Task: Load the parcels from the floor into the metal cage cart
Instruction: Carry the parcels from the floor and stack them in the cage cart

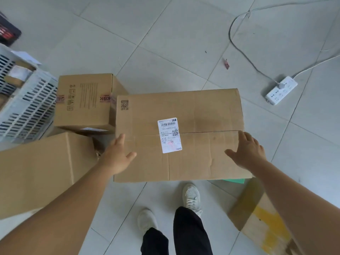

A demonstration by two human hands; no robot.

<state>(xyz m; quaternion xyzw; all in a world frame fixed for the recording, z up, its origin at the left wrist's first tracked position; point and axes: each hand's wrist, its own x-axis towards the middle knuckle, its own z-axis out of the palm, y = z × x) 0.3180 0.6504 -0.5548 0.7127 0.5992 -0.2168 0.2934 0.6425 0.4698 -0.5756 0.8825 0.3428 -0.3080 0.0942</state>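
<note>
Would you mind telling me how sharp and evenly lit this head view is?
Head view: soft, even light, no glare; faint shadow patch on the large box; its shipping label is too blurred to read; wide-angle bending toward the edges, where the white crate smears.

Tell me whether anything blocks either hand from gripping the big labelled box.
Nothing visible blocks them. The left hand reaches the left edge of the big box, the right hand its right edge, both open. A smaller box stands against its far left corner, clear of the left hand.
</note>
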